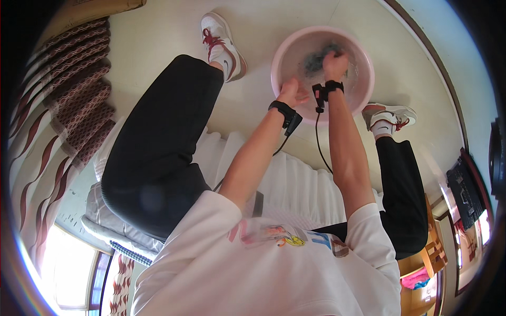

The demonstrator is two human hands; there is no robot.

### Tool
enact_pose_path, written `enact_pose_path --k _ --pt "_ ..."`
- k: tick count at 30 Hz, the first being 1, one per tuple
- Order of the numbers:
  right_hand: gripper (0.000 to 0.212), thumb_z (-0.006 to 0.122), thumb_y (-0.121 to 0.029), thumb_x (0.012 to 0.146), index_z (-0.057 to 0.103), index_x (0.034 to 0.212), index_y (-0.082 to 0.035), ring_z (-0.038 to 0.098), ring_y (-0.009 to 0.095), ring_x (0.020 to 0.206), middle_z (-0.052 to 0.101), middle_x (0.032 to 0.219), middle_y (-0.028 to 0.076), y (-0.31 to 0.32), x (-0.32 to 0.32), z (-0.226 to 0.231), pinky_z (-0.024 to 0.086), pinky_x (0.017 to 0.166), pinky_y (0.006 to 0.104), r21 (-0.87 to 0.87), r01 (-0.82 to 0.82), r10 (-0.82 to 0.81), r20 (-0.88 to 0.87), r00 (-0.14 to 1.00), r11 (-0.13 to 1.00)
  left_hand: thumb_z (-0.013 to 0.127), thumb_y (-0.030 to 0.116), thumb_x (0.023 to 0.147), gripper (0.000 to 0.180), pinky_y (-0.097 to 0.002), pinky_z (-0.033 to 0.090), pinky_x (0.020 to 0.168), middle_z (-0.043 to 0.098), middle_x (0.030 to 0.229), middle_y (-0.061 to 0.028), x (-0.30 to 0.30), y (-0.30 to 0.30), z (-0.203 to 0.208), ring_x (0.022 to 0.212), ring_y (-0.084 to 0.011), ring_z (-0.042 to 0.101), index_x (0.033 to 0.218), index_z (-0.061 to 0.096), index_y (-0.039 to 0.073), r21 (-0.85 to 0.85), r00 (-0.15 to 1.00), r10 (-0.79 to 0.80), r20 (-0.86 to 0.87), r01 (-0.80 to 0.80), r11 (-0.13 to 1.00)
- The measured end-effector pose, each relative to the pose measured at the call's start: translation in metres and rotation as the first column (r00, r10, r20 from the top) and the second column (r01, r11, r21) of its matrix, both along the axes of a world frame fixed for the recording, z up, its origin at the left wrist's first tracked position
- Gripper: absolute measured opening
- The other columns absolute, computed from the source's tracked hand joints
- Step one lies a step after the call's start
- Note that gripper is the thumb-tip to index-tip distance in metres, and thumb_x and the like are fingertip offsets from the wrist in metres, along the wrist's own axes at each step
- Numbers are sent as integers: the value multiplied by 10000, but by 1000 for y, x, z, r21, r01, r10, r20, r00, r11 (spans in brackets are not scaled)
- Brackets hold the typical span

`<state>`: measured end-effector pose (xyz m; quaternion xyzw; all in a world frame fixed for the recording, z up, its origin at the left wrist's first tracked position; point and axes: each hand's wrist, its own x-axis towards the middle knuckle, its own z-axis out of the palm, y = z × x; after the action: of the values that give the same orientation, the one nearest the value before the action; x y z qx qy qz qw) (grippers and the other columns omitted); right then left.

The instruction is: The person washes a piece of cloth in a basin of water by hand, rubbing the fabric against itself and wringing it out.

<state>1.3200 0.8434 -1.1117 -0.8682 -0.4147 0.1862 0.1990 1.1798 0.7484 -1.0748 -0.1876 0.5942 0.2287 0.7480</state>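
Note:
A round pink basin (275, 63) stands on the floor between my feet, with water in it. Inside lies a wet, dark grey-green cloth (314, 62), bunched up; its exact kind does not show. My right hand (335, 66) is closed on the cloth's right side, over the basin. Over the basin's near left rim is my left hand (293, 92), its fingers apart and slightly blurred, holding nothing and clear of the cloth. Each wrist wears a black strap with a small device, the left device (292, 124) and the right device (319, 95), and cables trail from them.
My shoes flank the basin, the left shoe (221, 39) farther off than the right shoe (392, 114). White pleated fabric (300, 174) hangs below my seat. Patterned curtains (68, 100) hang at the left, and a cardboard box (95, 11) is at the far left.

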Motion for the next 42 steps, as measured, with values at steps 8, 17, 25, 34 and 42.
enact_pose_path --k 8,17,25,34,42 --pt "322 696 -308 829 724 1075 -102 658 402 1021 725 1026 173 -20 -54 38 525 908 484 -65 -610 593 -171 787 790 325 403 1004 542 -555 424 1068 543 1297 -211 -22 5 -16 1197 -401 535 1346 480 12 -3 961 238 138 -240 971" --pt "349 668 -83 823 669 1172 -65 609 394 1075 676 1138 170 -113 13 43 503 939 463 -56 -730 704 -223 674 681 400 417 1017 590 -658 396 1054 431 1440 -249 -16 16 -4 1292 -467 473 1473 378 43 -17 987 94 132 -92 996" --pt "486 704 -250 840 614 1247 1 596 425 1142 658 1163 255 -81 36 54 481 982 487 -217 -259 234 -132 963 941 428 546 1014 767 -692 323 1095 220 1578 -310 -18 14 -6 1418 -507 312 1571 223 59 24 996 47 82 -49 999" --pt "641 786 -353 738 612 1242 3 574 503 1120 607 1199 313 -37 10 -10 458 992 530 67 -154 160 -81 984 986 338 661 1001 818 -791 191 1080 136 1671 -139 10 40 -24 1491 -504 160 1620 108 179 -6 941 132 310 -137 991" --pt "422 764 -317 752 718 1098 -81 644 432 1015 662 1129 224 -35 -15 48 513 895 520 -173 -390 408 78 910 904 282 555 1045 697 -763 257 1079 210 1633 -132 -27 14 -31 1474 -467 229 1595 175 140 23 978 74 196 -80 997"
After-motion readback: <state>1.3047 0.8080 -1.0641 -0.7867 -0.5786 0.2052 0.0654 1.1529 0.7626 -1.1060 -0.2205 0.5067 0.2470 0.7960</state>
